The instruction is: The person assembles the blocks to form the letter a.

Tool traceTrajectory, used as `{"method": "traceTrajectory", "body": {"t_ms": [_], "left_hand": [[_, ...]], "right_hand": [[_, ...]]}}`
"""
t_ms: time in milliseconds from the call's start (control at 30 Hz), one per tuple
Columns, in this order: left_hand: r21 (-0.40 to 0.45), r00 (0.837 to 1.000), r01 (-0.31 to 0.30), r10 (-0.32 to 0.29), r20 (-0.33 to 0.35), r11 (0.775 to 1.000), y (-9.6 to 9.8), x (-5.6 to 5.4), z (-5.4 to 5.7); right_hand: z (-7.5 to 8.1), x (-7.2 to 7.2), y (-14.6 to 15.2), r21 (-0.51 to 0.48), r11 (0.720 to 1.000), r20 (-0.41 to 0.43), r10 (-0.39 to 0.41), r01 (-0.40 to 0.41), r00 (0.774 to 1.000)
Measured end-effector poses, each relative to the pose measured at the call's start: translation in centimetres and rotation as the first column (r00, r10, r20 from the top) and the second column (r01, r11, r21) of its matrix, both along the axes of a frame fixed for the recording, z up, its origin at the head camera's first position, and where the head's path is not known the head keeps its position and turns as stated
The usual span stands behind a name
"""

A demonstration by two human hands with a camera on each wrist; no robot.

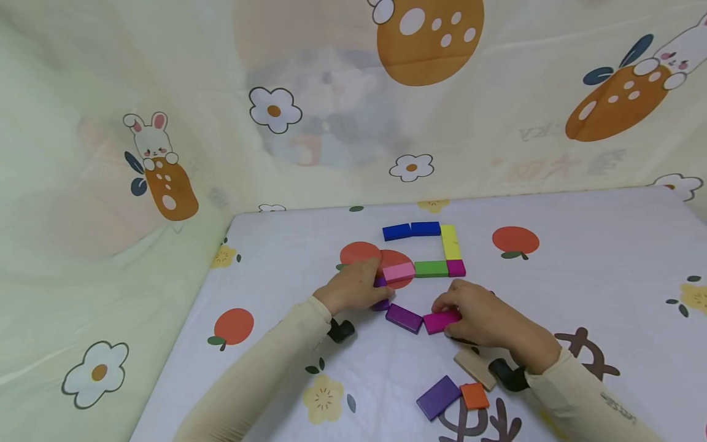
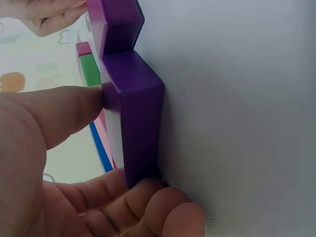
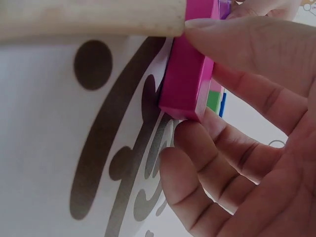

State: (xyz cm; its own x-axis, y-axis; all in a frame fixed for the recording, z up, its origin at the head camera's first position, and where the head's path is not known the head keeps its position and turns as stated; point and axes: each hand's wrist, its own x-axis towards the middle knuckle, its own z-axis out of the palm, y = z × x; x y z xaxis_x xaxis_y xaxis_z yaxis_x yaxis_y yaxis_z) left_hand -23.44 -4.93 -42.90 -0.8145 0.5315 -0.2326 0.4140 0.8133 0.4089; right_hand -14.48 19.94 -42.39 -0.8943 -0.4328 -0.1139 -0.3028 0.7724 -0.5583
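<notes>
Magenta block | likely light, rigid; grip sides | right hand pinches it | left hand pinches violet block, 10 o'clock

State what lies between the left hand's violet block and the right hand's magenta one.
One purple block lies between the violet block and the magenta block, as the head view shows.
</notes>
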Motion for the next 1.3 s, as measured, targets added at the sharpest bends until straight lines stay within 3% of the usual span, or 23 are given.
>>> {"method": "traceTrajectory", "body": {"t_ms": [167, 267, 333, 433, 567, 700, 800, 933, 1067, 1133, 1300], "left_hand": [[0.0, 1.0, 0.01, -0.01, -0.012, 1.0, 0.3, 0.1, -0.1], [-0.03, 0.995, 0.025, -0.028, -0.092, 0.999, 0.7, 0.6, 0.0], [-0.047, 0.983, 0.06, -0.067, -0.171, 0.997, 1.1, 1.2, 0.2], [-0.083, 0.946, 0.169, -0.185, -0.265, 0.982, 1.9, 2.5, 0.7], [-0.152, 0.882, 0.334, -0.365, -0.297, 0.93, 3.2, 4.3, 0.5], [-0.201, 0.834, 0.386, -0.434, -0.341, 0.9, 4.2, 5.3, -0.4], [-0.228, 0.814, 0.38, -0.441, -0.379, 0.896, 4.4, 5.6, -0.8], [-0.269, 0.8, 0.365, -0.448, -0.399, 0.891, 4.5, 5.8, -0.9], [-0.267, 0.804, 0.363, -0.445, -0.395, 0.893, 4.5, 5.8, -0.9], [-0.254, 0.807, 0.369, -0.444, -0.39, 0.894, 4.5, 5.8, -1.0], [-0.223, 0.807, 0.384, -0.443, -0.389, 0.896, 4.3, 5.7, -1.1]], "right_hand": [[-0.3, 0.1, 0.2, -0.003, 1.0, -0.016, 0.0, 0.0, 1.0], [-0.5, 0.2, 0.3, -0.001, 1.0, -0.012, -0.01, 0.01, 1.0], [-0.6, 0.3, 0.5, 0.001, 1.0, -0.014, -0.01, 0.01, 1.0], [-0.6, 0.3, 0.8, 0.0, 1.0, -0.016, -0.008, 0.008, 1.0], [-0.2, 0.4, 1.0, -0.014, 0.999, -0.012, -0.031, 0.031, 0.999], [0.3, 1.1, 1.3, -0.03, 0.995, 0.03, -0.092, 0.093, 0.995], [0.6, 2.2, 1.6, -0.039, 0.991, 0.082, -0.126, 0.129, 0.989], [0.4, 3.8, 1.9, -0.041, 0.991, 0.137, -0.117, 0.124, 0.984], [0.2, 4.9, 1.6, -0.006, 0.993, 0.126, -0.113, 0.115, 0.986], [0.2, 5.4, 1.2, 0.011, 0.995, 0.085, -0.099, 0.098, 0.991], [0.1, 6.7, -0.1, 0.064, 0.995, -0.047, 0.074, -0.071, 0.996]]}}
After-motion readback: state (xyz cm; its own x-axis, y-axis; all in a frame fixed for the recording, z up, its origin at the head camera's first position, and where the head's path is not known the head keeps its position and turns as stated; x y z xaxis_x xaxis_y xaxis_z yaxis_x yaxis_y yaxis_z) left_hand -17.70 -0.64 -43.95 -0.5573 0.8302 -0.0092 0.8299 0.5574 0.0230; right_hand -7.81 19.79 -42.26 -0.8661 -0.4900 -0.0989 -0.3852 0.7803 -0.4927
